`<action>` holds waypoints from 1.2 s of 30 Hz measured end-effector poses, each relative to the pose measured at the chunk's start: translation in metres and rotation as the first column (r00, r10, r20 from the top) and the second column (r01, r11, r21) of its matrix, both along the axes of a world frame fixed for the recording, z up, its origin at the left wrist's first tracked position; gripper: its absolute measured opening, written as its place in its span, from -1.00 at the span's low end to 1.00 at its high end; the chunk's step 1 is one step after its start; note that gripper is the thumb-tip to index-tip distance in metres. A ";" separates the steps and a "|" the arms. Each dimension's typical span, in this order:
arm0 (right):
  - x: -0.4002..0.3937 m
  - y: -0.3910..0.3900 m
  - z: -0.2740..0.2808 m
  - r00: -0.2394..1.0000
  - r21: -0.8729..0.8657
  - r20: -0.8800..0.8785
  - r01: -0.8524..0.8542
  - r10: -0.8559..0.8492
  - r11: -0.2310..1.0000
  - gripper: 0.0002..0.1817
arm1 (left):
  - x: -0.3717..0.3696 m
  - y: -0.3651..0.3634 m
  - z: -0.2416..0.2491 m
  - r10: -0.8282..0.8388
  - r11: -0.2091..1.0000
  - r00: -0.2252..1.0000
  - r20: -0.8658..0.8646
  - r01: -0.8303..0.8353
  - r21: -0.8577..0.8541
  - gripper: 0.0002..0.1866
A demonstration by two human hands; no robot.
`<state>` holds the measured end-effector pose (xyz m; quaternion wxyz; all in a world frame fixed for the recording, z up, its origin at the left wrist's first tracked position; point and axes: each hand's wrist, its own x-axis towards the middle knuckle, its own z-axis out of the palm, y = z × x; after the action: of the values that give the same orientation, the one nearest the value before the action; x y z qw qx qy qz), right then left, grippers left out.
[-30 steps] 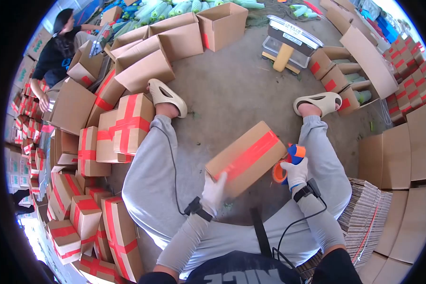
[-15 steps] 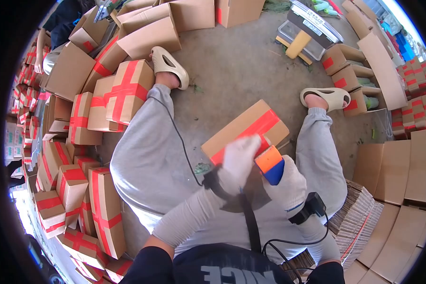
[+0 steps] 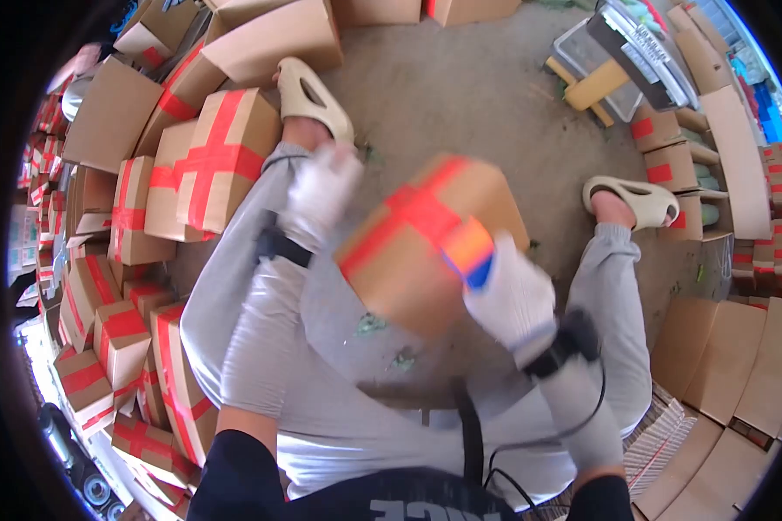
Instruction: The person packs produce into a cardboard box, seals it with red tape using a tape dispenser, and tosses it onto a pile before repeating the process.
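Left hand [image 3: 323, 191], right hand [image 3: 510, 298] and tape dispenser [image 3: 469, 250] in a blur, shirt lettering [image 3: 426, 511] partly beyond the bottom edge.

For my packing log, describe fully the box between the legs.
The box is brown, apparently cardboard, blurred, with red tape crossing on it. It appears slanted; whether it rests on the floor is unclear. The tape dispenser in the right hand overlaps it, contact uncertain; the left hand appears off it.

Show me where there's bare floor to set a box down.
Widest: the floor ahead, between left shoe, scale and center box. A narrower patch runs between that box and the right shoe. Crowded: the left, with piled boxes, and the right, with cartons.
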<state>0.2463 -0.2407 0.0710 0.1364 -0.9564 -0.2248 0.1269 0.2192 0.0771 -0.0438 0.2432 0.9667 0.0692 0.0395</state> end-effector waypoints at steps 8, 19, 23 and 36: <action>-0.047 -0.087 -0.049 0.942 -0.149 -0.282 0.145 -0.183 0.978 -0.52 | -0.007 -0.088 0.057 0.157 0.979 0.948 -0.276 -0.186 -0.083 -0.45; 0.000 -0.030 0.015 0.997 0.148 0.058 0.031 -0.040 0.988 -0.41 | -0.005 -0.071 -0.018 0.288 0.931 0.952 0.103 -0.254 -0.262 -0.55; 0.030 0.028 0.051 0.998 0.033 -0.062 -0.014 0.016 0.999 -0.56 | -0.028 -0.099 0.082 0.131 0.991 0.990 0.058 -0.131 -0.017 -0.38; -0.032 -0.073 -0.113 0.943 -0.164 -0.307 0.079 -0.127 0.983 -0.52 | -0.029 -0.092 0.008 0.237 0.969 0.816 0.528 -0.235 -0.071 -0.60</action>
<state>0.2139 -0.3132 -0.0422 0.1050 -0.9416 -0.1396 0.2877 0.1903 -0.0153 -0.0360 0.2474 0.9012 0.1181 0.3356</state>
